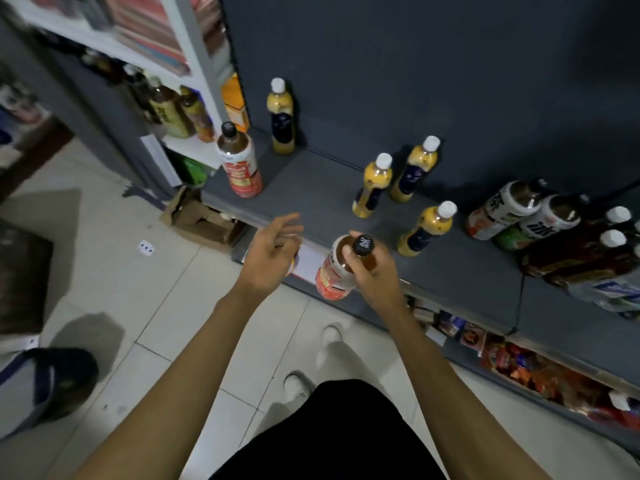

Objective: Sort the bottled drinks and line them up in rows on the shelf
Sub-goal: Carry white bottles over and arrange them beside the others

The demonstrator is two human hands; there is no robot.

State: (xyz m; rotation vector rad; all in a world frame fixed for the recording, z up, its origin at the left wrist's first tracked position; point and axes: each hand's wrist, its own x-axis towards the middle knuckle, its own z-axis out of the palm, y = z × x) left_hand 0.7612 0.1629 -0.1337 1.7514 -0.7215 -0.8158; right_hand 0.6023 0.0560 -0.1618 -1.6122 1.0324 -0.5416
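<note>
Counted on the dark grey shelf (311, 188): four yellow juice bottles with white caps, all upright — one at the back left (282, 119), a pair beyond the right hand's fingers (372, 188) (415, 169), and one just right of those fingers (426, 228). Two red-labelled tea bottles with black caps: one standing on the shelf (240, 162) beyond the left fingers, one (341, 268) at the shelf's front edge, gripped at neck and shoulder by the right hand (372, 271), fingers curled round it. Left hand (268, 252) held above the shelf edge, fingers loosely spread, nothing visibly held; a small orange-edged item beneath the palm, too hidden to identify. Far right of the right fingers: a crowded group of bottles (540, 223), white-labelled with dark caps and dark ones with white caps, overlapping and cut off by the frame edge; count uncertain. Upper left: an adjoining white shelf unit (194, 147) with blurred bottles. Below the left fingers: an open cardboard box (201, 216) on the tiled floor (138, 306). Lower shelf (519, 368) with packaged snacks, indistinct.
</note>
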